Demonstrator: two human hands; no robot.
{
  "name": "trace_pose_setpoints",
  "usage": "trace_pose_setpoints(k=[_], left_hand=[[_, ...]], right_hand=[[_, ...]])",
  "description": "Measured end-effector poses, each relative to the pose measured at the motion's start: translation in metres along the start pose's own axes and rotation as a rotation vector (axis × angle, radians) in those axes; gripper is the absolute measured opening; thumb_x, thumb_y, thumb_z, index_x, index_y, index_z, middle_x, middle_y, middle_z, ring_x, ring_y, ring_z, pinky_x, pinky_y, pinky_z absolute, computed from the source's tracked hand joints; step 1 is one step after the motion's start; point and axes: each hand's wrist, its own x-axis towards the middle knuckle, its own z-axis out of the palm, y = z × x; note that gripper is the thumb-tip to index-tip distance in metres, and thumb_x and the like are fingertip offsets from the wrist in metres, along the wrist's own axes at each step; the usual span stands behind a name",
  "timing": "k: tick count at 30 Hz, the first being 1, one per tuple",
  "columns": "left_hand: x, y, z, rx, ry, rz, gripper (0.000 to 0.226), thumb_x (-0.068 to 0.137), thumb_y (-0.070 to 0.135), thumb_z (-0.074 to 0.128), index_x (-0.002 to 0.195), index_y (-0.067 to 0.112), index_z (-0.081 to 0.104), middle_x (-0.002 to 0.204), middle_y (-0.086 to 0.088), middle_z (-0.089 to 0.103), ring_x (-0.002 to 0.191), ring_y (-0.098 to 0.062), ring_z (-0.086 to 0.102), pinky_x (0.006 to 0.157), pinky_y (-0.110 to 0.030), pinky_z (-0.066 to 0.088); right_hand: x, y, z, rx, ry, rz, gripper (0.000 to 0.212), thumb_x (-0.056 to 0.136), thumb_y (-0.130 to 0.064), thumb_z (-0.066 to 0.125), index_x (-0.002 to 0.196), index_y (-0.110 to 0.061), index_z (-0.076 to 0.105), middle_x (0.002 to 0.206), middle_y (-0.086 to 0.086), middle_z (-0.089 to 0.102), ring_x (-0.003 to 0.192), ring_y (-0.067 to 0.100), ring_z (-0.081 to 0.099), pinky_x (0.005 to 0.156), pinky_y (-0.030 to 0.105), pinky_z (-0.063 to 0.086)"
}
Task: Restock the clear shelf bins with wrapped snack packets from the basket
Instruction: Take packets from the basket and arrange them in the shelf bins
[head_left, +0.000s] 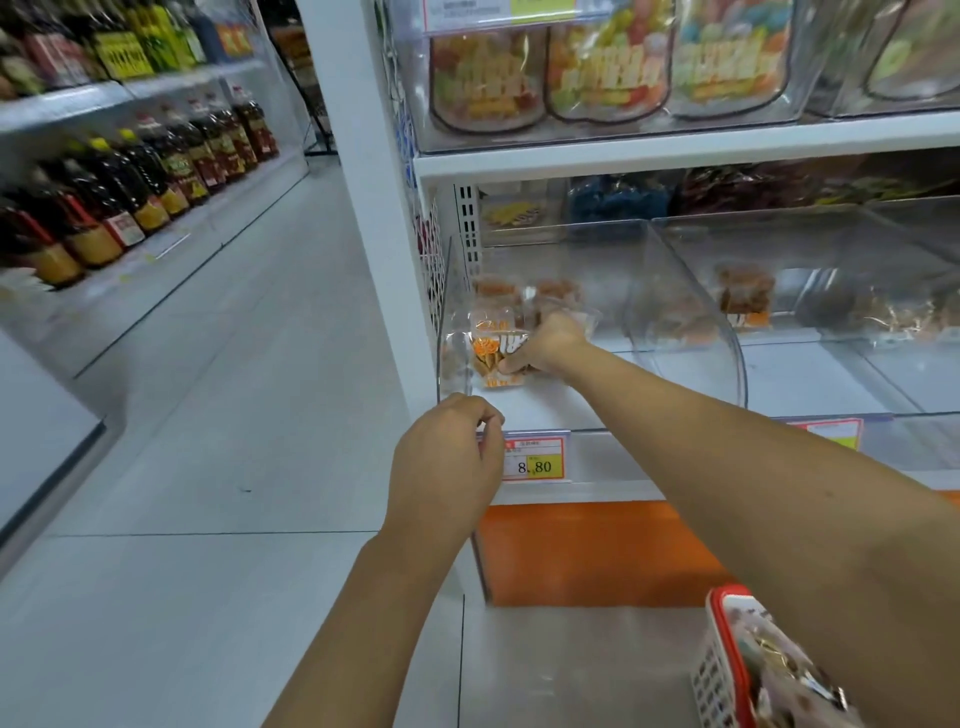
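I am gripping the snack packet (496, 356) in my right hand (550, 343), inside the leftmost clear bin (448, 332), while my left hand (447, 457) is pinching its near lip, aiming to lay it flat, far back.

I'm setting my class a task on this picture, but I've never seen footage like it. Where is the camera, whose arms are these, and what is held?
No machine here: a person wears one wide-angle camera on the head, looking forward and down, so both bare arms are their own. The right hand reaches into a clear bin on a white shelf and grips a wrapped snack packet; more packets lie behind it. The left hand has its fingers curled at the bin's front edge, beside a price tag; whether it grips the edge I cannot tell. A filled red-rimmed basket shows at lower right.
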Motion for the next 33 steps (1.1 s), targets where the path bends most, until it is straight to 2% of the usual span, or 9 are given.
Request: trace_pose_setpoints(k=[3, 7, 11, 14, 19, 24, 27, 30, 33], left_hand=[[-0.001, 0.002, -0.001, -0.013, -0.012, -0.007, 0.021, 0.096, 0.022, 0.048, 0.104, 0.019, 0.067, 0.107, 0.005, 0.066, 0.094, -0.010, 0.058, 0.080, -0.022, 0.045], [-0.003, 0.005, -0.003, -0.029, -0.014, -0.016, 0.022, 0.096, 0.020, 0.048, 0.106, 0.017, 0.068, 0.111, 0.002, 0.065, 0.098, -0.012, 0.058, 0.081, -0.022, 0.043], [-0.005, 0.010, -0.002, 0.015, -0.032, -0.004, 0.027, 0.097, 0.022, 0.045, 0.113, 0.017, 0.067, 0.114, 0.000, 0.065, 0.101, -0.016, 0.059, 0.082, -0.027, 0.046], [-0.005, 0.014, -0.001, 0.055, -0.053, 0.001, 0.029, 0.098, 0.023, 0.043, 0.111, 0.016, 0.068, 0.110, -0.001, 0.067, 0.096, -0.018, 0.061, 0.080, -0.031, 0.051], [-0.003, 0.014, 0.000, 0.108, -0.086, 0.005, 0.031, 0.099, 0.025, 0.040, 0.103, 0.014, 0.069, 0.097, -0.003, 0.070, 0.085, -0.019, 0.063, 0.074, -0.035, 0.053], [0.000, 0.010, 0.000, 0.130, -0.089, 0.030, 0.031, 0.099, 0.027, 0.040, 0.103, 0.016, 0.069, 0.095, -0.003, 0.070, 0.084, -0.017, 0.062, 0.071, -0.031, 0.051], [0.001, 0.010, 0.002, 0.159, -0.073, 0.042, 0.032, 0.099, 0.027, 0.038, 0.103, 0.017, 0.068, 0.093, -0.002, 0.069, 0.081, -0.015, 0.061, 0.066, -0.027, 0.048], [0.003, 0.011, 0.002, 0.192, -0.067, 0.052, 0.032, 0.099, 0.027, 0.037, 0.100, 0.018, 0.067, 0.089, -0.001, 0.067, 0.077, -0.016, 0.059, 0.062, -0.027, 0.044], [0.010, 0.013, 0.006, 0.222, -0.045, 0.051, 0.031, 0.099, 0.027, 0.035, 0.100, 0.019, 0.065, 0.089, 0.000, 0.067, 0.078, -0.018, 0.059, 0.061, -0.026, 0.039]], right_hand=[[-0.004, -0.002, -0.009, -0.060, -0.057, -0.017, 0.070, 0.068, -0.028, 0.086, 0.124, -0.002, 0.052, 0.124, 0.010, 0.060, 0.115, 0.025, 0.057, 0.096, 0.034, 0.049], [-0.010, 0.003, -0.034, -0.157, -0.090, -0.034, 0.030, 0.080, -0.021, 0.076, 0.076, -0.012, 0.048, 0.117, 0.013, 0.059, 0.095, 0.021, 0.055, 0.095, 0.033, 0.050], [-0.013, 0.017, -0.046, -0.158, -0.112, 0.029, 0.043, 0.078, -0.025, 0.079, 0.108, -0.001, 0.059, 0.100, 0.012, 0.069, 0.088, 0.022, 0.067, 0.090, 0.034, 0.054], [-0.025, 0.020, -0.039, -0.244, -0.232, -0.059, 0.042, 0.077, -0.021, 0.080, 0.108, -0.002, 0.059, 0.111, 0.010, 0.064, 0.092, 0.022, 0.065, 0.087, 0.033, 0.055], [-0.031, 0.017, -0.027, -0.349, -0.443, -0.357, 0.079, 0.077, -0.001, 0.075, 0.141, -0.023, 0.036, 0.145, 0.007, 0.038, 0.125, 0.026, 0.047, 0.092, 0.033, 0.050], [-0.036, 0.011, -0.017, -0.665, -0.628, -0.560, 0.081, 0.086, -0.010, 0.066, 0.151, -0.026, 0.020, 0.152, 0.004, 0.029, 0.132, 0.022, 0.036, 0.100, 0.025, 0.033], [-0.032, 0.020, -0.003, -0.651, -0.504, -0.650, 0.077, 0.085, -0.019, 0.069, 0.148, -0.023, 0.026, 0.145, 0.008, 0.037, 0.132, 0.025, 0.037, 0.107, 0.034, 0.033], [-0.028, 0.022, -0.008, -0.489, -0.460, -0.567, 0.060, 0.088, -0.026, 0.066, 0.141, -0.014, 0.041, 0.123, 0.003, 0.051, 0.113, 0.019, 0.053, 0.092, 0.030, 0.044], [-0.017, 0.019, -0.019, 0.018, -0.471, -0.327, 0.013, 0.089, -0.019, 0.064, 0.086, -0.006, 0.064, 0.083, 0.011, 0.064, 0.077, 0.025, 0.066, 0.064, 0.026, 0.051]])
